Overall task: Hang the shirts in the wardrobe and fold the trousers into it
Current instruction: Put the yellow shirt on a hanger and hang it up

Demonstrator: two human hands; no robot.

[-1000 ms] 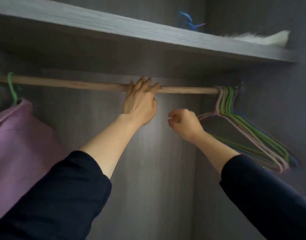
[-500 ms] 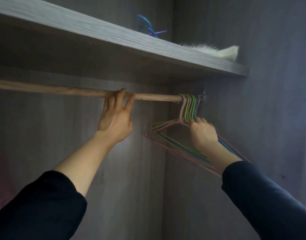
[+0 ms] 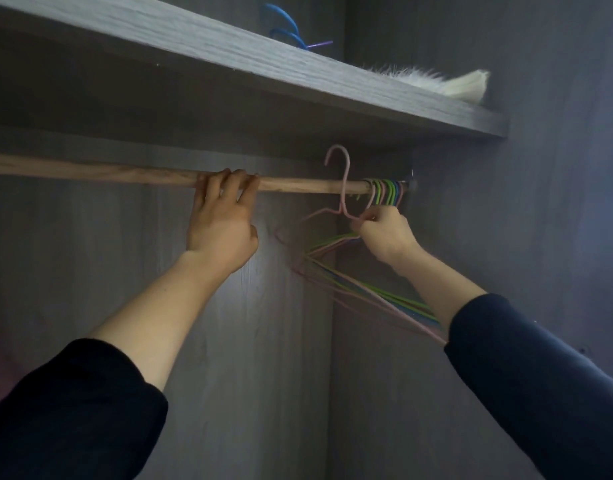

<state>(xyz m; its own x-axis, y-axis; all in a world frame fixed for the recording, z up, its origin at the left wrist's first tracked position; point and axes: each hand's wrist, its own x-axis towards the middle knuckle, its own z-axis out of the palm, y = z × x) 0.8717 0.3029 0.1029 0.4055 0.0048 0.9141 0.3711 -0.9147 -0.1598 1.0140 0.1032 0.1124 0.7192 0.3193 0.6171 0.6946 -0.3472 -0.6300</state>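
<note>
Left hand (image 3: pixel 225 230) grips rail (image 3: pixel 90 172); right hand (image 3: pixel 384 233) pinches pink hanger (image 3: pixel 345 188), hook above rail.

I'm looking into a wardrobe in a home, a bedroom closet by the look of it. Grey wood-grain panels (image 3: pixel 263 341) close in the back and the right side, meeting in a corner. A wooden rail (image 3: pixel 90 169) runs across under a shelf (image 3: pixel 229 60), with a bunch of coloured wire hangers (image 3: pixel 386 194) crowded at its right end and a pink hanger (image 3: pixel 345 188) hooked up above it. On the shelf lie blue hangers (image 3: pixel 284 26) and something pale and furry (image 3: pixel 454 85).
</note>
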